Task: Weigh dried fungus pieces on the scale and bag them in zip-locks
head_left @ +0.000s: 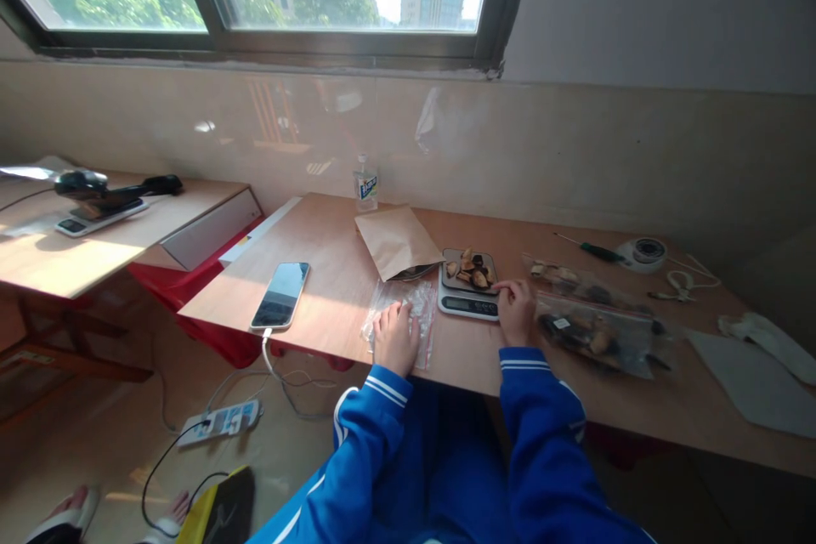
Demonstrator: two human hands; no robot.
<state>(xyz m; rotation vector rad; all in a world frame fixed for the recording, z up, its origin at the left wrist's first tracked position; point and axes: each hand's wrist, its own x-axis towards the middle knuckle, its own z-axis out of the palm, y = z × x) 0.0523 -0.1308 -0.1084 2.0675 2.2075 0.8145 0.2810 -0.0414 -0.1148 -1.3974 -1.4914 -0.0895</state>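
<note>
My left hand point(395, 340) lies palm down on clear zip-lock bags point(422, 306) at the table's front edge, its fingers stretched out. A small digital scale point(470, 306) stands between my hands. On its plate lie dried brown and tan slices point(472, 272) that look like dried mushrooms. My right hand point(518, 313) is at the scale's right side, one finger reaching to the plate beside the slices; nothing shows in it. Behind my left hand, a brown paper bag point(400, 240) lies with its mouth facing the scale.
Filled clear zip bags point(599, 336) lie right of my right hand. Farther right are a screwdriver point(599, 252), a tape roll point(643, 253), a cable and a white sheet point(752, 378). A plugged-in phone point(280, 296) is at left, a clear bottle point(365, 185) behind. Another person's feet show lower left.
</note>
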